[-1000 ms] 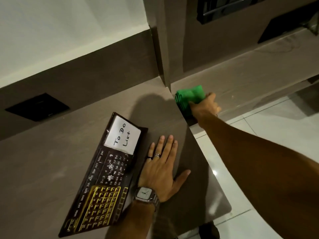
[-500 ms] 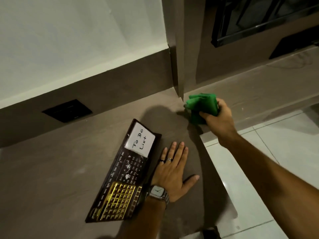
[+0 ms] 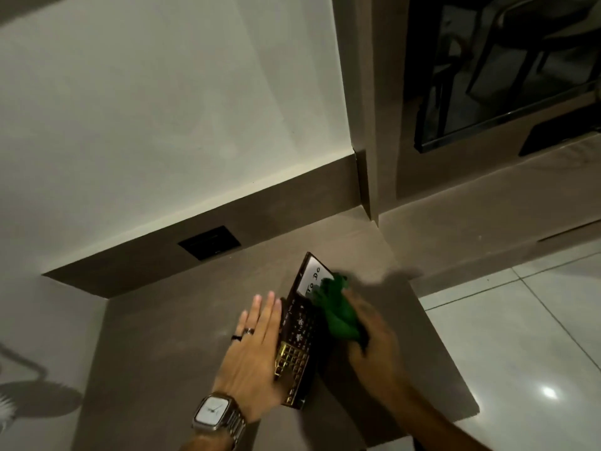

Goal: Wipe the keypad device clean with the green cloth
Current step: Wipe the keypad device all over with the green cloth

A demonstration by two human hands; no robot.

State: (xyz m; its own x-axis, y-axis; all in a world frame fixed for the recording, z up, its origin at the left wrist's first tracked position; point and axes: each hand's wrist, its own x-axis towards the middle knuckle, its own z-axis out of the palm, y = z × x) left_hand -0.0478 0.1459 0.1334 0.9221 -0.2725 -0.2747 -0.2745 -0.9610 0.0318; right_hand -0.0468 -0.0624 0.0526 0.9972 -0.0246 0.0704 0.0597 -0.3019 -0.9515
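The keypad device (image 3: 297, 333) is a long dark slab with gold keys near me and a white "To Do" label at its far end. It lies on the brown countertop (image 3: 175, 327). My left hand (image 3: 252, 356), fingers straight, lies flat against the device's left edge and partly over the gold keys. My right hand (image 3: 374, 336) is blurred and grips the bunched green cloth (image 3: 338, 309). The cloth presses on the right side of the device, covering part of the white label.
A dark socket plate (image 3: 209, 242) sits in the brown backsplash behind the counter. The counter's right edge drops to a glossy white tiled floor (image 3: 520, 336). A lower brown ledge (image 3: 487, 219) and a dark glass panel (image 3: 507, 70) are at the right.
My right hand has carried the green cloth from the lower ledge onto the device. My left hand has shifted from the device's right side to its left edge. The camera has tilted up.
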